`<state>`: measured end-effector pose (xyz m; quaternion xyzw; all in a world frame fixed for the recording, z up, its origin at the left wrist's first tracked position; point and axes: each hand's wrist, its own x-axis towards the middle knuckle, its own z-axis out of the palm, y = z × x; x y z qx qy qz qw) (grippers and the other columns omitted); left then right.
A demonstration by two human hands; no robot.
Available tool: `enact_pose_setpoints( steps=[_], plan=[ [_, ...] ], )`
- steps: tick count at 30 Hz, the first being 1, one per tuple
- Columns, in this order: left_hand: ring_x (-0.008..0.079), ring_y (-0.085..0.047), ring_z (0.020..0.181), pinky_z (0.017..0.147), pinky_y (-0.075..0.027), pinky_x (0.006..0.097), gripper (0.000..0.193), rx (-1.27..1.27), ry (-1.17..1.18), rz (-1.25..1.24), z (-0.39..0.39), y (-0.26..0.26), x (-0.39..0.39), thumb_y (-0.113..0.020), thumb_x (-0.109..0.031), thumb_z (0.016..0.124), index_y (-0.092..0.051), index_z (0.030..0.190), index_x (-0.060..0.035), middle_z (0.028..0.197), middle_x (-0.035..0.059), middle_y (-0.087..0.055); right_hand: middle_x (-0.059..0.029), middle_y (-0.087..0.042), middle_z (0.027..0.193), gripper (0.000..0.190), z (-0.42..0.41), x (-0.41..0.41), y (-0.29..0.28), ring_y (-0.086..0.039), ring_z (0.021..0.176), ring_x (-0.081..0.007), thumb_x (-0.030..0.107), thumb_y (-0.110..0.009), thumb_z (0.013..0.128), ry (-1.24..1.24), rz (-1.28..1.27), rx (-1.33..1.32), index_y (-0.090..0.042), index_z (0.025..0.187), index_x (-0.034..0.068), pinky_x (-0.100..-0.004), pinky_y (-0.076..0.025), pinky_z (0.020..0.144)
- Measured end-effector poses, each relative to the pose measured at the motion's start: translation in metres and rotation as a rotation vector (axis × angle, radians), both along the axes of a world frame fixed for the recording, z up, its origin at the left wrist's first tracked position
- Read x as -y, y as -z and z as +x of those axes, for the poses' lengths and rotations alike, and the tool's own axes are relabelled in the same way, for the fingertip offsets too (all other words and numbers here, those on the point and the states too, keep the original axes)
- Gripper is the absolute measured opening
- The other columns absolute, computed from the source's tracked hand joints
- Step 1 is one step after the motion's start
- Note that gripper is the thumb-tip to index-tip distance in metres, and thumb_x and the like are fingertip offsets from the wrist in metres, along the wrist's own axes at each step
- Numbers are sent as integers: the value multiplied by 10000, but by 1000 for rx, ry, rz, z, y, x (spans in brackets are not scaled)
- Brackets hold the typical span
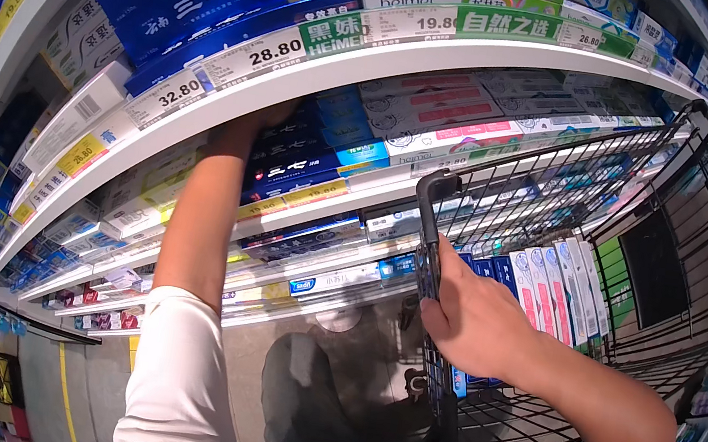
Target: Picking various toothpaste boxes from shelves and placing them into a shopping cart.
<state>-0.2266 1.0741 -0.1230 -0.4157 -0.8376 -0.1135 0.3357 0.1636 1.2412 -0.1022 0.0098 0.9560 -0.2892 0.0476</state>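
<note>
My left hand [274,116] reaches deep under the white shelf's edge, among toothpaste boxes on the tier below; it is dim there and the fingers are mostly hidden. Beside it lie stacked dark blue toothpaste boxes [290,171]. My right hand [482,320] rests at the black handle [434,232] of a wire shopping cart [559,162], with the fingers wrapped round the handle side. Inside the cart, several white and pink toothpaste boxes [552,283] stand upright in a row next to dark blue boxes [506,273].
White shelf tiers [349,64] with price tags curve across the view, filled with toothpaste boxes. Larger blue boxes [181,0] are stacked on the upper tier. The cart stands close to the shelves on my right. My legs are below, on a grey floor [247,355].
</note>
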Motion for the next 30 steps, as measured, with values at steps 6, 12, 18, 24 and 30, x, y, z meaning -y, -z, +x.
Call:
enact_pose_setpoints(
  steps=[6, 12, 18, 24, 30],
  plan=[
    [381, -474, 1286, 1090, -361, 467, 521, 131, 2, -15, 1, 8, 7, -483, -455, 986, -513, 1375, -110, 1400, 184, -508, -425, -510, 1210, 721, -1, 0, -1, -623, 970, -480, 200, -474, 889, 17, -8, 43, -186, 1368, -255, -488, -502, 871],
    [385, -399, 1348, 1138, -300, 461, 520, 96, -2, 3, -9, 25, 9, -458, -411, 1006, -463, 1408, -82, 1447, 207, -445, -417, -507, 1226, 726, 0, 2, -4, -619, 973, -490, 202, -474, 884, 2, 7, 53, -182, 1384, -236, -497, -501, 872],
    [394, -404, 1344, 1134, -309, 461, 480, 224, -11, 6, 10, 17, 19, -476, -337, 1001, -469, 1396, -64, 1437, 217, -450, -415, -498, 1241, 724, -2, 2, -2, -616, 958, -502, 209, -458, 890, 7, 33, 77, -171, 1394, -224, -516, -496, 871],
    [374, -431, 1320, 1125, -329, 429, 431, 341, -23, -188, 60, 16, 45, -472, -272, 997, -504, 1351, -28, 1402, 238, -472, -416, -481, 1258, 718, -2, -1, -2, -618, 941, -505, 212, -451, 895, -10, 14, 60, -168, 1407, -204, -533, -496, 863],
    [399, -549, 1168, 1020, -420, 426, 389, 318, 5, 143, 72, 33, 75, -523, -45, 909, -537, 1296, -11, 1271, 249, -571, -384, -479, 1299, 716, -2, 1, -4, -581, 1056, -497, 232, -446, 902, 26, 21, 114, -176, 1428, -171, -518, -456, 950]
  ],
)
